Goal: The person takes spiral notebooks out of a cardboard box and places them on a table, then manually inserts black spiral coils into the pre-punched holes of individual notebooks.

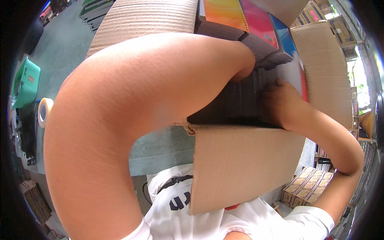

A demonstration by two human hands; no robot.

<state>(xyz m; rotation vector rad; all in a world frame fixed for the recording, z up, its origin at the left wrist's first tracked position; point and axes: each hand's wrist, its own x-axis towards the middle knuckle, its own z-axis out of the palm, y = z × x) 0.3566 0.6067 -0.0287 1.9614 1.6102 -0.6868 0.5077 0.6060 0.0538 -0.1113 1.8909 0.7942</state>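
Note:
An open cardboard box (248,164) stands in front of me, holding stacks of notebooks with orange (226,14), red (259,24) and blue (283,36) covers at its far end. My left hand (243,60) reaches in beside the near faces of these stacks; its fingers are hidden behind my own arm. Bent in from the right, my right hand (285,100) is down inside the near part of the box, its fingers smeared by motion. Just beyond it is a blurred stack of pages (287,71), with a red strip along the box's right wall. What either hand grips does not show.
Flaps (324,72) fold outward around the box. On the grey-green table (60,44) at left lie a tape roll (45,112), a green basket (29,82) and spiral-bound books (95,14). Small cartons (308,186) are stacked low at right, with more boxes (342,30) at far right.

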